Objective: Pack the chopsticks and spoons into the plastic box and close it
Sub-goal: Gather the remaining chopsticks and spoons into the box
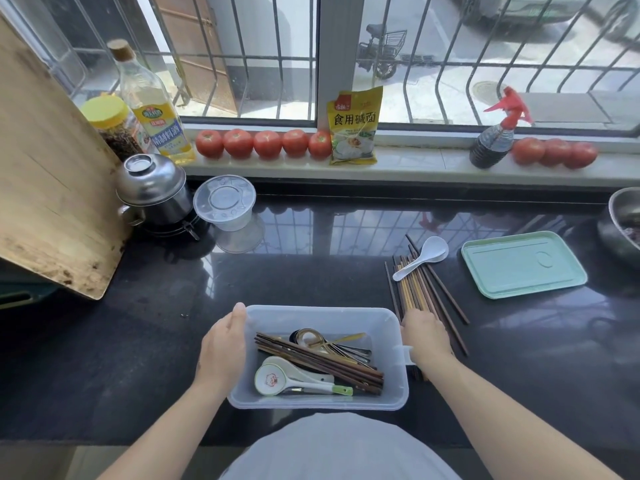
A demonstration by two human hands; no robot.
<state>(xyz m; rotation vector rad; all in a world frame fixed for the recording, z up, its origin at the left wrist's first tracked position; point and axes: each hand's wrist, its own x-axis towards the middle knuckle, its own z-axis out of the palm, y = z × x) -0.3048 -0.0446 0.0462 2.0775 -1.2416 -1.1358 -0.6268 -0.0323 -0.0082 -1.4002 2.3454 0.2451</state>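
A clear plastic box (391,327) stands at the counter's near edge. Inside lie brown chopsticks (322,362), metal spoons (311,337) and white ceramic spoons (277,377). My left hand (221,351) holds the box's left wall, thumb on the rim. My right hand (426,336) lies against the box's right side, its fingers down on the near ends of a loose pile of chopsticks (419,285). A white spoon (424,256) rests on that pile. The mint-green lid (523,263) lies flat to the right.
A steel pot (154,192) and a clear round container (225,207) stand at the back left beside a leaning wooden board (48,168). Tomatoes (266,143), bottles and a yellow packet (355,126) line the windowsill. A metal bowl (623,223) sits at the right edge.
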